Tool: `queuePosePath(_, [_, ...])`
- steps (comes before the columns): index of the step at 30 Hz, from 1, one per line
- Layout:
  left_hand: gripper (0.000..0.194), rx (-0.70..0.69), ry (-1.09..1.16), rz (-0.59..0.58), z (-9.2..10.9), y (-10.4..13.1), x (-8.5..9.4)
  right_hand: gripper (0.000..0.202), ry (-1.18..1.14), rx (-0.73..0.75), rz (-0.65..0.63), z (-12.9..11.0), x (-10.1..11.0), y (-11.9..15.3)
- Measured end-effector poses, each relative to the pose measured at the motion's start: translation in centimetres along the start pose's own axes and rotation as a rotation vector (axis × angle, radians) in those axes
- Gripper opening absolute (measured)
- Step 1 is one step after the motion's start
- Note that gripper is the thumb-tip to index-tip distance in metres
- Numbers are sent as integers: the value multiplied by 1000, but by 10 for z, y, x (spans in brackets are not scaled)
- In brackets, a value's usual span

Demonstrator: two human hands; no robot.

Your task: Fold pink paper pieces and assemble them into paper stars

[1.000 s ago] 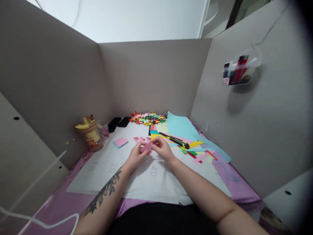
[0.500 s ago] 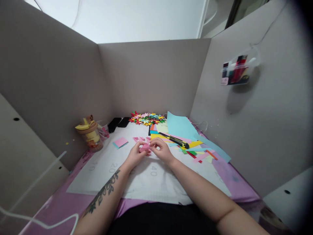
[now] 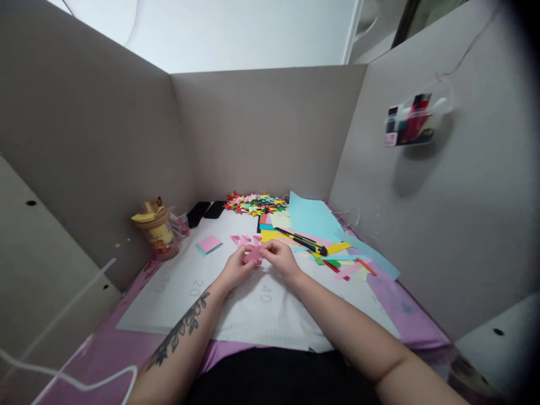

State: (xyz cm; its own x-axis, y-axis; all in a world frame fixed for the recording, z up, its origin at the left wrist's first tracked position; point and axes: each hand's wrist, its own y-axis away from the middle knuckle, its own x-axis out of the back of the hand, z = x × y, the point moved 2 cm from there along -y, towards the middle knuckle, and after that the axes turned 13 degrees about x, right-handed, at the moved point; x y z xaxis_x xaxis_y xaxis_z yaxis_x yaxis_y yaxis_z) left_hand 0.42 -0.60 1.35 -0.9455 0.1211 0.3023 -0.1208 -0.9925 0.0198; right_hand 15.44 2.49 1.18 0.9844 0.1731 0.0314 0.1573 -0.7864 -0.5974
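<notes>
Both hands meet over the white cutting mat (image 3: 253,315), pinching a small folded pink paper piece (image 3: 253,255) between their fingertips. My left hand (image 3: 234,270) grips its left side and my right hand (image 3: 280,259) grips its right side. A few small folded pink pieces (image 3: 241,239) lie on the mat just beyond the hands. A pink square of paper on a blue one (image 3: 208,244) rests to the left of them.
A yellow-black utility knife (image 3: 304,242) lies on coloured paper sheets (image 3: 314,222) and scraps to the right. A heap of several coloured paper stars (image 3: 253,203) sits at the back. A yellow-lidded cup (image 3: 156,228) stands at left, black objects (image 3: 205,211) behind. Grey partition walls enclose the desk.
The hands stay in place; the fingers have worked the pink piece, turning and pressing it slightly. Nothing else on the desk has moved.
</notes>
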Motion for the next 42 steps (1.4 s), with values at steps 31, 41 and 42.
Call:
queuePosePath(31, [29, -75, -87, 185, -1, 1, 5, 18, -42, -17, 68, -3, -10, 5])
queuePosePath(41, [26, -72, -62, 279, -3, -2, 8, 14, 73, 50, 30, -2, -10, 7])
queuePosePath(42, [26, -71, -56, 289, -3, -2, 9, 14, 86, 57, 23, -2, -10, 7])
